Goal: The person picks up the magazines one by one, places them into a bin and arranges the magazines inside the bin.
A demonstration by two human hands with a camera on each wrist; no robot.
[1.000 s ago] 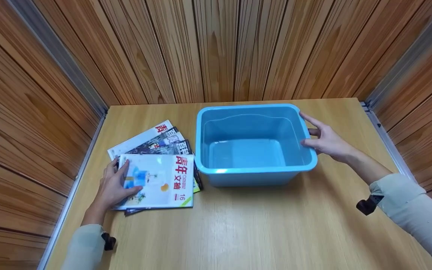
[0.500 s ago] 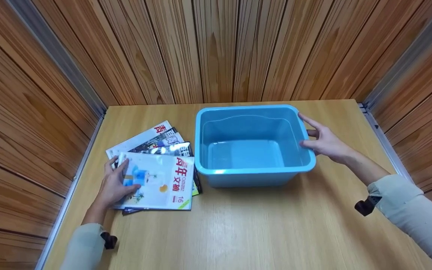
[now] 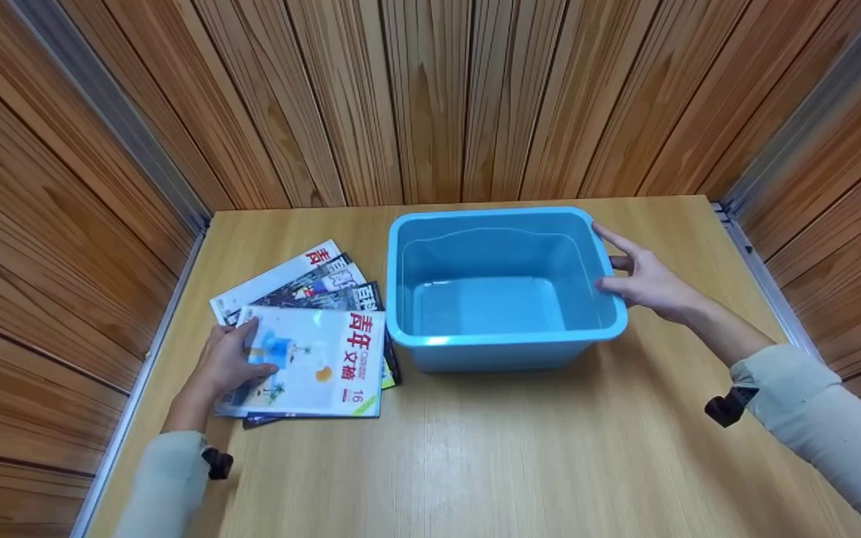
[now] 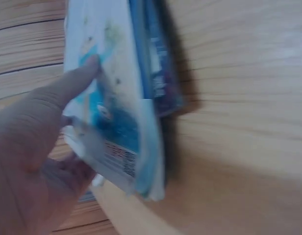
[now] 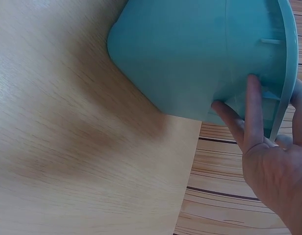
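A blue plastic tub point(image 3: 505, 288) stands empty at the middle-right of a wooden table point(image 3: 475, 463), its right rim held by the person's right hand point(image 3: 643, 282): thumb over the lip, straight fingers point(image 5: 253, 110) pressed against the outer wall beneath it. Rigid and thin-walled, the tub looks light and a little slick; the rolled rim appears the surest place to take hold. Just left of it, touching its near corner, lies a fanned stack of about 4 glossy magazines point(image 3: 303, 329). The left hand point(image 3: 225, 366) pinches the top magazine point(image 3: 318, 362) at its left edge, thumb on the cover and fingers curled beneath. The wrist view shows that edge raised off the stack. Thin, floppy and slippery, it would likely sag if gripped at 1 corner. Compared with 1 second ago, the left hand has slid nearer the cover's edge; tub and right hand are unchanged.
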